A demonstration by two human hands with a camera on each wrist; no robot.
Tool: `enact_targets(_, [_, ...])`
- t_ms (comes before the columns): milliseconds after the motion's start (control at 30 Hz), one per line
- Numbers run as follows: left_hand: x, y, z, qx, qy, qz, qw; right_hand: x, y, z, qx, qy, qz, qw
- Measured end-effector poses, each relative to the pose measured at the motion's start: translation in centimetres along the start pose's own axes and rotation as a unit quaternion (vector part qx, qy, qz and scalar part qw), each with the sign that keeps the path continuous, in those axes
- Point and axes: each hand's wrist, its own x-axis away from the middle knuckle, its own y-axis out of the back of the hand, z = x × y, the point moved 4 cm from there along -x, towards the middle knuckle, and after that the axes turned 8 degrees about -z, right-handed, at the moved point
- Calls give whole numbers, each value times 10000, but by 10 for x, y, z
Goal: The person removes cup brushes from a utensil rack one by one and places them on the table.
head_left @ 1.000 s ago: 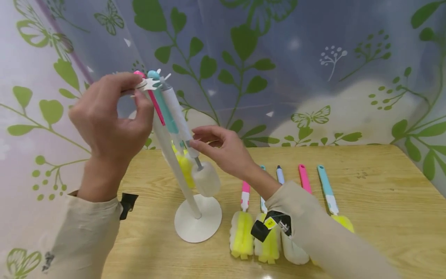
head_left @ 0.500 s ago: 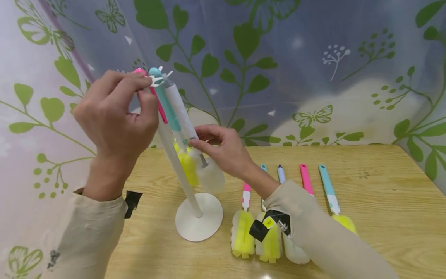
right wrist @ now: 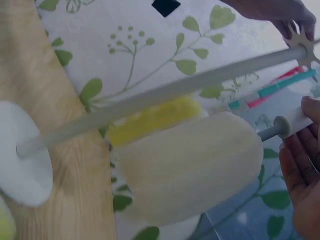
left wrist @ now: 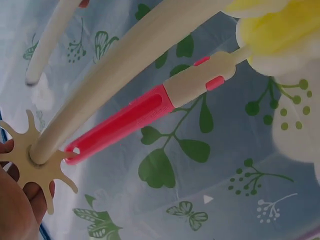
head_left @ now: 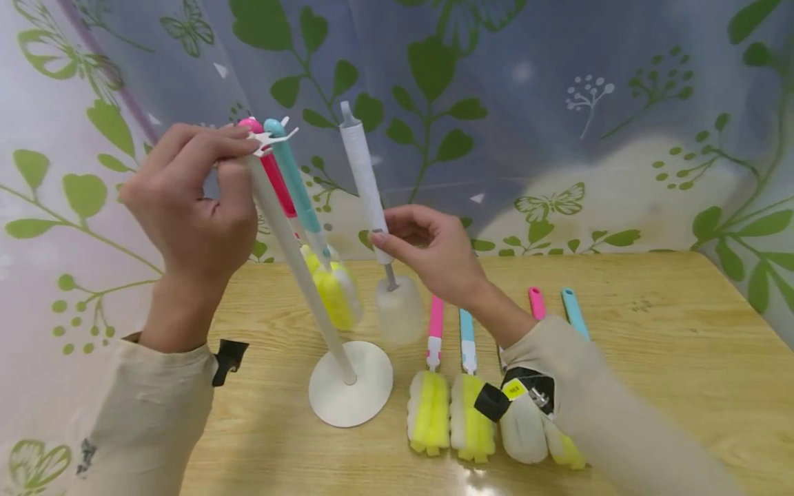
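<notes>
A white brush stand (head_left: pixel 298 269) with a round base leans slightly to the left. My left hand (head_left: pixel 192 200) pinches its star-shaped hook top (head_left: pixel 268 143). From the hooks hang a pink-handled sponge brush (head_left: pixel 279 186) and a teal-handled sponge brush (head_left: pixel 296 182), their heads yellow and white. To the right of the stand, my right hand (head_left: pixel 442 256) grips a white-handled sponge brush (head_left: pixel 362 172) low on its handle, thumb in front. That brush is upright, its grey loop end apart from the hooks. Its white sponge head (right wrist: pixel 195 170) fills the middle of the right wrist view.
Several sponge brushes lie in a row on the wooden table (head_left: pixel 676 358), among them a pink one (head_left: pixel 436 327), a teal one (head_left: pixel 467 337) and one with a white head (head_left: pixel 524 430). My right forearm partly covers them. A leaf-patterned curtain (head_left: pixel 552 158) hangs behind.
The white-handled brush has left the hook top and moved right in my right hand. My left hand stays at the stand's top.
</notes>
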Motion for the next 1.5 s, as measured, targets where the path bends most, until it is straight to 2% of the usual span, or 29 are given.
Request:
enact_targets(233, [-5, 4, 9, 1008, 590, 241, 9929, 3, 64, 0, 527, -71, -484, 9974])
enact_targets(400, [-4, 4, 15, 1328, 945, 318, 9861, 15, 118, -3, 1094, -160, -914, 9897])
enact_targets(567, [-3, 5, 17, 1325, 991, 427, 9853, 35, 173, -4, 1911, -331, -1327, 9720])
enact_targets(733, [-3, 5, 18, 1451, 1038, 365, 9833, 56, 223, -2, 2462, -657, -1804, 9500])
enact_targets(833, [-4, 5, 18, 1520, 1069, 274, 9822, 69, 247, -1, 2646, -762, -2033, 9396])
enact_targets(967, [-4, 4, 18, 1560, 1111, 154, 9814, 85, 271, -2, 2909, -907, -2136, 9282])
enact_targets(1033, [-3, 3, 18, 1560, 1132, 106, 9812, 93, 281, -5, 3136, -1103, -2098, 9195])
enact_targets(1100, [-3, 3, 17, 1529, 1136, 106, 9816, 101, 290, -9, 3481, -1466, -1950, 9051])
enact_targets(1200, [-3, 2, 16, 1507, 1147, 102, 9818, 113, 299, -20, 3949, -2205, -1422, 8805])
enact_targets(1267, [-2, 2, 15, 1502, 1157, 99, 9818, 122, 303, -30, 4068, -2715, -956, 8670])
enact_targets(1367, [-1, 0, 15, 1549, 1186, 63, 9808, 136, 307, -49, 3926, -3336, -343, 8564])
enact_targets(1400, [0, 0, 15, 1559, 1189, 59, 9806, 141, 308, -54, 3812, -3484, -201, 8561])
enact_targets(1500, [2, -3, 15, 1625, 1213, 28, 9792, 155, 311, -69, 3649, -3908, 130, 8450])
